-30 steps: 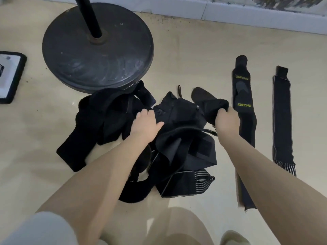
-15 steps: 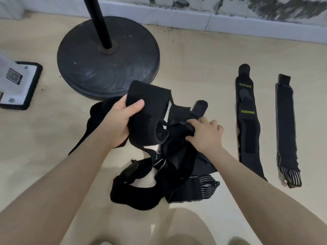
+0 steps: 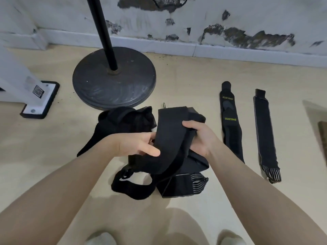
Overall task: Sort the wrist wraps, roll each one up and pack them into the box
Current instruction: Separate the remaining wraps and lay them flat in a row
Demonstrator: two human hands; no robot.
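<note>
Both hands are on one black wrap (image 3: 169, 131) lifted over the pile (image 3: 141, 156) on the floor (image 3: 53, 156). Left hand (image 3: 136, 144) pinches its edge, and the right hand (image 3: 201, 137) has a closed grip around the other side, fingertips buried in fabric. Two wraps (image 3: 230, 124) lie flat to the right. Honestly can't count what's tangled in the pile, and no box in sight.

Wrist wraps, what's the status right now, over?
Both hands, left and right, grip one black wrap above the tangled pile. Two wraps laid flat at right. No box in view.
</note>
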